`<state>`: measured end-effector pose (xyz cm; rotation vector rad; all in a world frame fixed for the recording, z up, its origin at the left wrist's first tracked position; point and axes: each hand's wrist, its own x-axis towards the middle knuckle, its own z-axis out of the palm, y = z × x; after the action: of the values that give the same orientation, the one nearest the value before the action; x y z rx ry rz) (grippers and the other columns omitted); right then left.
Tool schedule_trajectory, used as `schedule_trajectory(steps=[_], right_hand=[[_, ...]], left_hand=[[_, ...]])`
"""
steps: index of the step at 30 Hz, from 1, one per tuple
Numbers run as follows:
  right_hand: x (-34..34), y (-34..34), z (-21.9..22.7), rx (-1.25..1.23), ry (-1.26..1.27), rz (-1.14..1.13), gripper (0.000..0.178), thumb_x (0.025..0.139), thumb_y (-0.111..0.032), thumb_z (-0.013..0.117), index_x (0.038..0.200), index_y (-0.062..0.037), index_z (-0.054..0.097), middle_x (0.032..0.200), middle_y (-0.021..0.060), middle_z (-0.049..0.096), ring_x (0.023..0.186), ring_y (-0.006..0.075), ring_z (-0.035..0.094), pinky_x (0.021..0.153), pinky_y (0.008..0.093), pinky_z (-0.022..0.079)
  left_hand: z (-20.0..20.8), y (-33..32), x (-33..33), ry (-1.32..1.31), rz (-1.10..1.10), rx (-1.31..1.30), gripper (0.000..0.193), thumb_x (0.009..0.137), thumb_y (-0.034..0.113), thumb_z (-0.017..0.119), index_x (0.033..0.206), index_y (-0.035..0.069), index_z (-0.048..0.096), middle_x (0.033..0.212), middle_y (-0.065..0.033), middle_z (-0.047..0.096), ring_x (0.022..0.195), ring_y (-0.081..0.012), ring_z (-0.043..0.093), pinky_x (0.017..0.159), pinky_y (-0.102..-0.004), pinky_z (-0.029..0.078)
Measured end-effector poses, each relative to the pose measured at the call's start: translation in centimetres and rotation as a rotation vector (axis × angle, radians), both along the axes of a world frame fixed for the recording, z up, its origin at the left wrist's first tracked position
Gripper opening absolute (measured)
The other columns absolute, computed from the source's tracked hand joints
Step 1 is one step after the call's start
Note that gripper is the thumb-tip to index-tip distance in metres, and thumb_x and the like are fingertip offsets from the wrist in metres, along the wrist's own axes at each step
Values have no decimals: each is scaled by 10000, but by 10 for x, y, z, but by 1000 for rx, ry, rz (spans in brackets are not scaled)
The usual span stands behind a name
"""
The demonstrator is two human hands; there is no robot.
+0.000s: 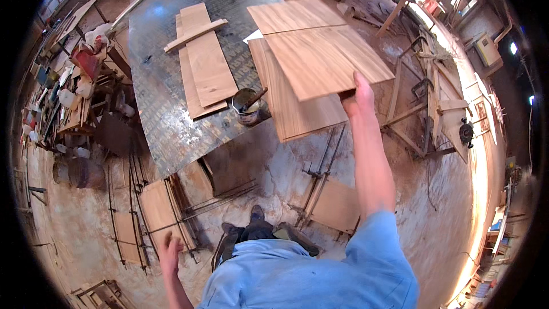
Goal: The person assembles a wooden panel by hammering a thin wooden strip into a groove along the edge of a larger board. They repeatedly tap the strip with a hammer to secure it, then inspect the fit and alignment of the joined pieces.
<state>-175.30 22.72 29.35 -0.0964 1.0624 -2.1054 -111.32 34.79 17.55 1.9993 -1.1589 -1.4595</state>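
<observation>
My right hand (360,102) grips the near right corner of a light wooden panel (329,51), thumb on top, fingers hidden beneath. The panel is raised and tilted, and a dark line runs across its far part. Partly covered by it, another striped wooden panel (284,102) lies at the right side of the metal-topped table (157,88). A tin can (247,118) with a brush (255,99) in it stands at the table's near corner, left of the panels. Low on the left, my left hand (170,253) holds nothing, its fingers apart, above clamped boards (160,206).
Two long thin boards (209,68) lie on the table under a crosswise strip (195,35). More clamped panels (334,205) rest on the floor near my feet. Cluttered shelves (86,91) stand at left; a wooden frame with clamps (426,100) is at right.
</observation>
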Motion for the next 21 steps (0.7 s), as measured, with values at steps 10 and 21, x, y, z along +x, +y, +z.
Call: schedule_trajectory(steps=[10, 21], right_hand=[[230, 95, -25, -54, -308, 496, 454, 1034, -290, 455, 1395, -16, 437, 1366, 117, 539, 1243, 281, 524, 1060, 466, 430], [305, 110, -100, 474, 332, 1215, 337, 963, -298, 578, 1139, -13, 613, 996, 111, 708, 769, 154, 651, 668, 296, 549]], left_hand=[[126, -135, -155, 1275, 57, -172, 517, 881, 112, 588, 1352, -43, 440, 1250, -165, 590, 1132, -276, 597, 919, -398, 524], [116, -76, 36, 463, 360, -474, 460, 868, 55, 574, 1309, -22, 467, 1107, -102, 635, 999, -202, 624, 874, -347, 516]])
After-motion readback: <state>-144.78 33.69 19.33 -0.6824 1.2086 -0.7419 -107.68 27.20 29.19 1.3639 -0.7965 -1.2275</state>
